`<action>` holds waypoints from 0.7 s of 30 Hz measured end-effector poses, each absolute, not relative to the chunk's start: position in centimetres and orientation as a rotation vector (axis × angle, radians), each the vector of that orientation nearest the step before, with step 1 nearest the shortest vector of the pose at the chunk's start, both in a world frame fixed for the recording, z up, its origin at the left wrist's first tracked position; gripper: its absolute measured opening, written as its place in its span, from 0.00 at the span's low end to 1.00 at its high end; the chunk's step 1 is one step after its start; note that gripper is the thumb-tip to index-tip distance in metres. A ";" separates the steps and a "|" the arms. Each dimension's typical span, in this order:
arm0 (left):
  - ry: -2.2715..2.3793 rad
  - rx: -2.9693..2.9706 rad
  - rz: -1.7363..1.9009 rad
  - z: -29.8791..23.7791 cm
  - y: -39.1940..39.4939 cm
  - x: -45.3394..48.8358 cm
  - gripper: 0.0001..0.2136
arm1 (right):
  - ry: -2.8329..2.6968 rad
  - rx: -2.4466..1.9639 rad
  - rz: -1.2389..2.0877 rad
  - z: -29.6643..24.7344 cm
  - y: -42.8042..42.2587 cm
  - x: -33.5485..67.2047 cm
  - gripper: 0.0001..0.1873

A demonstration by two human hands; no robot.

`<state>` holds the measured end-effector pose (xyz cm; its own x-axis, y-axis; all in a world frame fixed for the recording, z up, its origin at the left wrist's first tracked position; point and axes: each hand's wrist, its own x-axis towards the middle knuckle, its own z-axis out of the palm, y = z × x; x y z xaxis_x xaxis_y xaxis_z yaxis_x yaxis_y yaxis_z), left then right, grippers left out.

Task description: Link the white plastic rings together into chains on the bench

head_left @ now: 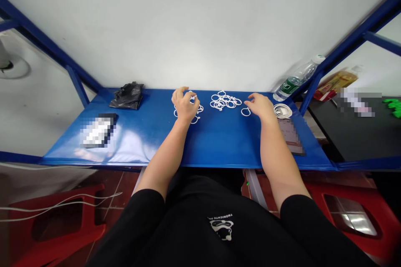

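Note:
My left hand is closed in a pinch, with a white plastic ring at its fingertips. Under and beside that hand lie several more white rings, partly hidden by the fingers. A larger loose heap of white rings, each with a small knob or eyelet, rests on the blue tabletop between my hands. On the right, my right hand has its fingers drawn together at the edge of a single white ring; the exact contact is partly hidden.
A coiled white cable and a flat tablet-like item lie by my right forearm. A water bottle leans at the back right. On the left are a black plastic bag and a blurred dark-edged object. Blue frame bars flank the table.

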<state>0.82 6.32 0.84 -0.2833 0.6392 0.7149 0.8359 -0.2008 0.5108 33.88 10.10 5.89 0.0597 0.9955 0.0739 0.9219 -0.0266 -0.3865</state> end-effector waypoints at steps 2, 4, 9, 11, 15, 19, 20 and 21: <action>-1.954 -1.724 -1.419 1.0 6.2 0.4 0.05 | -1.906 -2.098 0.305 5.8 10.4 34.6 0.23; -2.025 -1.736 -1.346 1.0 6.1 0.1 0.06 | -1.884 -2.143 0.298 5.7 10.6 34.8 0.26; -2.117 -1.793 -1.240 0.6 6.1 0.5 0.07 | -1.956 -2.232 0.393 5.2 10.8 33.8 0.16; -2.106 -1.827 -1.240 0.4 6.0 0.9 0.08 | -2.025 -2.197 0.408 5.0 10.8 33.0 0.10; -1.979 -2.009 -1.268 0.3 5.6 2.4 0.10 | -2.146 -1.853 0.512 4.5 10.2 31.2 0.02; -1.754 -2.287 -1.293 0.1 5.3 3.6 0.10 | -1.874 -1.286 0.970 4.2 8.9 28.6 0.13; -1.682 -2.351 -1.310 0.1 5.3 3.8 0.10 | -1.781 -1.163 1.101 4.2 8.5 27.8 0.18; -1.606 -2.407 -1.335 0.0 5.3 3.9 0.10 | -1.702 -1.058 1.197 4.2 8.2 27.1 0.22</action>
<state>3.93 5.28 0.02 0.1415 0.7798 0.6098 0.7420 -0.4913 0.4561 27.14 8.17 4.20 -0.3443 0.9293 0.1339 0.1885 0.2081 -0.9598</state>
